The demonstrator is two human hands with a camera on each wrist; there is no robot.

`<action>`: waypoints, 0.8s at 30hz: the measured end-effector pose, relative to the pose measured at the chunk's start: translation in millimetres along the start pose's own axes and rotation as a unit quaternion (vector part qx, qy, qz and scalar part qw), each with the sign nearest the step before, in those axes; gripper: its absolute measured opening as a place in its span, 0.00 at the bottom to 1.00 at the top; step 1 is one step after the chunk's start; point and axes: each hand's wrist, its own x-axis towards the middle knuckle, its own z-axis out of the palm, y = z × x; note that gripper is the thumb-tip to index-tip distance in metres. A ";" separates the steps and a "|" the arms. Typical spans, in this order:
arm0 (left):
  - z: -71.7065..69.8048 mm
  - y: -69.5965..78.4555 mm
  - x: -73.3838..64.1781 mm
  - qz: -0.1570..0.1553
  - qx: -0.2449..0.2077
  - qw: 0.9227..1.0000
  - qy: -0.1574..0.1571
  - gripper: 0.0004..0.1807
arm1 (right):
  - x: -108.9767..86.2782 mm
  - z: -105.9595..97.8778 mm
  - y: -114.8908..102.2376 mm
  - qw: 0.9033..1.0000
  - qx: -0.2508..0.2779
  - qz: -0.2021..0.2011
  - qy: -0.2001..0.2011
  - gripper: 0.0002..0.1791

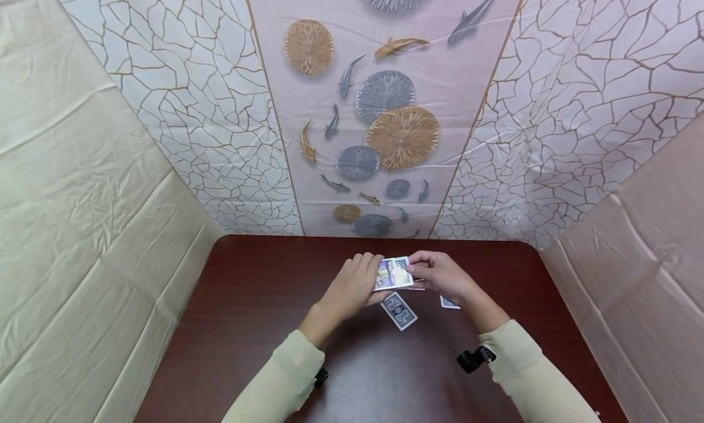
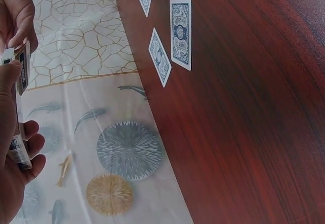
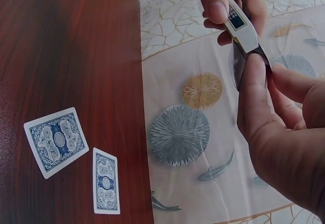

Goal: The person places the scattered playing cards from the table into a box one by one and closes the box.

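Above the table, my left hand (image 1: 354, 282) grips a playing-card box (image 1: 392, 274) with a shiny printed face, thumb on one side and fingers on the other. At the box's right end, my right hand (image 1: 444, 280) pinches its edge between thumb and fingers. A narrow side of the box (image 3: 240, 28), white with a dark label, shows in the right wrist view. A thin white edge juts out below the right fingers; what it belongs to is unclear. Below the hands a blue-backed playing card (image 1: 399, 311) lies on the table. Another card (image 1: 449, 302) is partly hidden by the right wrist.
Three blue-backed cards, among them a long-looking card (image 2: 181, 35), lie apart on the dark red wooden table (image 1: 247, 325) in the left wrist view. A patterned cloth (image 1: 357, 105) hangs behind the table's far edge, and beige padded walls (image 1: 110, 227) flank both sides.
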 end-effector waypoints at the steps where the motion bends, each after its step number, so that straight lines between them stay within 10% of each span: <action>1: 0.0 0.0 0.0 -0.001 0.000 1.000 -0.001 0.40 | 0.4 0.7 0.4 1.000 -0.003 -0.001 0.001 0.13; 24: -1.3 -0.8 -0.5 -0.016 -0.024 1.000 -0.012 0.39 | 11.1 23.7 3.7 0.972 -0.195 -0.091 0.095 0.12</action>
